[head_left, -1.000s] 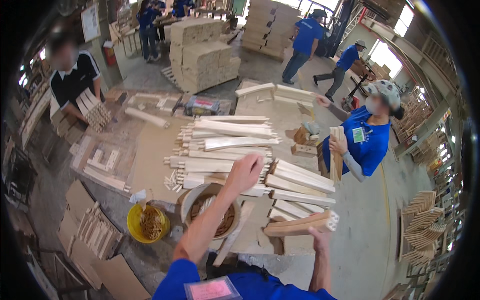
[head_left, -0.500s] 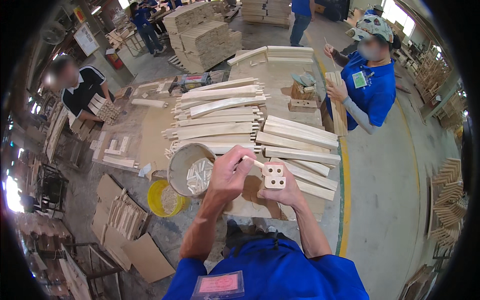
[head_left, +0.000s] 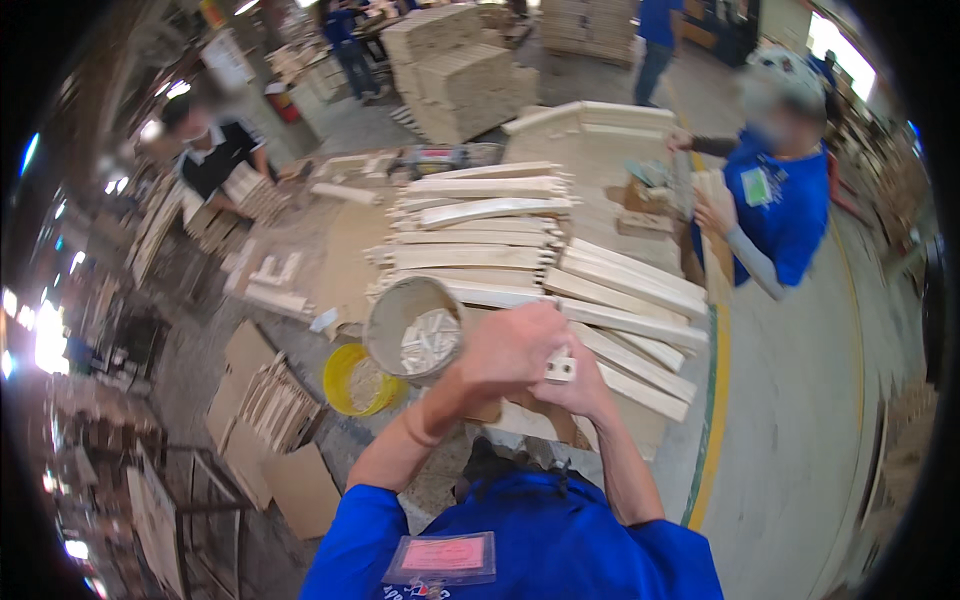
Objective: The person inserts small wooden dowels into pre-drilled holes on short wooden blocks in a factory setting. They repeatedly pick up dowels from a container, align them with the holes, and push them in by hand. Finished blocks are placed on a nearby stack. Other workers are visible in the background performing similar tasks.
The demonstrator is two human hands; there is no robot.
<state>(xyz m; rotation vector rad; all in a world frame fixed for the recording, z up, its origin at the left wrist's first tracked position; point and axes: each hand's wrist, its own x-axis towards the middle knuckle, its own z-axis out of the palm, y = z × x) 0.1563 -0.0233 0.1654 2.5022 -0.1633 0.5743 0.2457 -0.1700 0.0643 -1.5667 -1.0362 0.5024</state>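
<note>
My right hand (head_left: 582, 388) is closed around pale wooden pieces with round drilled holes (head_left: 561, 370), held end-up above the near side of the table. Over the top of these pieces my left hand (head_left: 512, 347) is closed, its knuckles covering part of them. Whatever is in its fingers is hidden, and the picture is a little blurred. Beside my left wrist stands a grey bucket (head_left: 372, 335) with many short wooden dowels (head_left: 430, 340) in it.
Long wooden slats with pegged ends (head_left: 480, 257) lie stacked on the table, more slats (head_left: 640, 320) to their right. A yellow bucket (head_left: 338, 378) stands lower left. One co-worker (head_left: 790, 200) holds wood at the right; another person (head_left: 222, 160) handles wood pieces at the far left.
My left hand has moved right, onto the drilled pieces; the dowel it pinched is now hidden. The whole view has shifted, so the table appears farther right.
</note>
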